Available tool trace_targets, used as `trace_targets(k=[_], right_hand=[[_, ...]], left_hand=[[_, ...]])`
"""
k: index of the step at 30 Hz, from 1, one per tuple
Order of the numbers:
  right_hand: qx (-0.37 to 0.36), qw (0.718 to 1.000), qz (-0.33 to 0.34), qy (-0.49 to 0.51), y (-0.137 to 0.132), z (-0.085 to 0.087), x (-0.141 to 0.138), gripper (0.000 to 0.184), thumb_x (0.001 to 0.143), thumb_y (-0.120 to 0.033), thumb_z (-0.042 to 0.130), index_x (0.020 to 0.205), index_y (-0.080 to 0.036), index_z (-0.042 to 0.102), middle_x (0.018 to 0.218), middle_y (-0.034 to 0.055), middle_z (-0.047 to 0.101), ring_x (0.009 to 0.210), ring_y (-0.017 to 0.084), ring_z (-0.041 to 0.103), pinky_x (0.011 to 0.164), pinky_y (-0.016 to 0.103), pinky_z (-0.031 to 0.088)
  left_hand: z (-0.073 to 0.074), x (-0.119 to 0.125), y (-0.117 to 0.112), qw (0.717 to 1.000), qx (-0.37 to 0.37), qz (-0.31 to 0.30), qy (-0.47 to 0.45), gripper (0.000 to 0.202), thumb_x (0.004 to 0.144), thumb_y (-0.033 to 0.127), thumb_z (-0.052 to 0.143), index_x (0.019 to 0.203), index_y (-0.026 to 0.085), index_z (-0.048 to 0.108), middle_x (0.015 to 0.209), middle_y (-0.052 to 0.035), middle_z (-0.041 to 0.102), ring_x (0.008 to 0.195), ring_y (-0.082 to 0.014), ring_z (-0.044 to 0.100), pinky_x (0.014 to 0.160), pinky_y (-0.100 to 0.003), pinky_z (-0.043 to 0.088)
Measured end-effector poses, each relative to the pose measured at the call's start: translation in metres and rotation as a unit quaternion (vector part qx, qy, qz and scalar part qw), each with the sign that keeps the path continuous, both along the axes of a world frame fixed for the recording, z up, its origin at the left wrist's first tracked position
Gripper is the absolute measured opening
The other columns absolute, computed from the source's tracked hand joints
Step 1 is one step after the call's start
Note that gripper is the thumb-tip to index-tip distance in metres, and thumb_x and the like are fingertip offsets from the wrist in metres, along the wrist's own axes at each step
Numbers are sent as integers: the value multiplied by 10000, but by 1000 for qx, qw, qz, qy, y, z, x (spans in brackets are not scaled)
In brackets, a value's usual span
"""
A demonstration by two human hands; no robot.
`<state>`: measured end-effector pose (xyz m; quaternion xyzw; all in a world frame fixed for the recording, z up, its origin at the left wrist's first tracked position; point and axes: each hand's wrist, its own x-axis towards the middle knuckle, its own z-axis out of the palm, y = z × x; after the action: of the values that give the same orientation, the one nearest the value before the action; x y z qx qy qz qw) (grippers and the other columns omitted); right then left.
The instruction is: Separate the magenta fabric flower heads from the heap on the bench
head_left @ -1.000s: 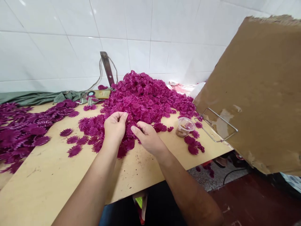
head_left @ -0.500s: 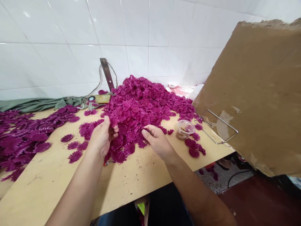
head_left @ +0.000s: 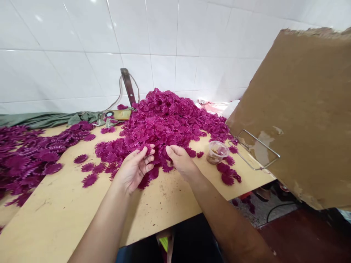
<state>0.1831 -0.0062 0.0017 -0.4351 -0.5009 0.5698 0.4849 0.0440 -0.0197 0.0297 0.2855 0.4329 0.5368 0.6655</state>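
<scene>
the left hand (head_left: pixel 135 170) is palm up in front of the heap (head_left: pixel 167 120), its thumb and forefinger pinching a flower (head_left: pixel 147 147); the other fingers are loosely curled. the right hand (head_left: pixel 181 160) is just beside it, thumb pressed toward the bent fingers. whatever its grip may hold is hidden, so i cannot tell if it has anything.

how far along: one flower is in hand, so the handling looks midway rather than finished. the heap, big and magenta, stands on the worktop (head_left: pixel 164 208) near the white wall. a second pile (head_left: pixel 30 157) spreads along the left side, with a few loose flowers (head_left: pixel 90 180) between. nothing marks either lot as done, so i cannot say which is finished and which is left; by sheer quantity, plenty seems to be left if the heap is the undone part.

a clear cup (head_left: pixel 214 159) with brown bits sits right of the heap, near a small cluster (head_left: pixel 228 175).
</scene>
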Motion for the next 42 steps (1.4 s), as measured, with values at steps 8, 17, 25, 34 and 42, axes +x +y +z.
trace_targets(k=[8,17,25,34,42], right_hand=[[-67,991,95,68,-9,13,1,205,624,-283,664,722,-154,538,563,-54,516,483,55,460,502,209,370],[67,986,-75,-135,0,7,-3,340,775,-305,483,501,-192,315,464,-74,292,441,57,266,458,232,217],[40,997,-37,-54,5,2,-8,428,763,-530,457,521,-193,354,454,-76,255,431,55,231,435,225,200],[95,990,71,-76,-22,10,-4,293,772,-347,510,585,-189,350,537,-74,309,485,54,293,468,210,263],[9,998,69,11,-25,8,3,75,711,-166,525,737,-175,455,606,-57,456,522,64,438,537,218,375]], left_hand=[[-14,-4,15,972,101,55,207,213,659,321,630,580,139,554,405,54,430,369,-49,354,385,-163,309],[-6,-20,19,727,265,152,615,399,669,339,557,1029,170,577,1097,-128,551,1131,-301,451,979,-439,329],[6,10,-2,802,287,-16,523,265,702,388,552,869,220,671,875,-36,696,804,-211,626,785,-334,464],[3,6,25,928,167,115,312,32,608,184,587,628,173,565,580,18,594,552,-123,542,600,-258,458],[14,-43,58,830,202,229,467,318,570,80,590,883,133,599,850,-54,604,808,-187,568,827,-386,446]])
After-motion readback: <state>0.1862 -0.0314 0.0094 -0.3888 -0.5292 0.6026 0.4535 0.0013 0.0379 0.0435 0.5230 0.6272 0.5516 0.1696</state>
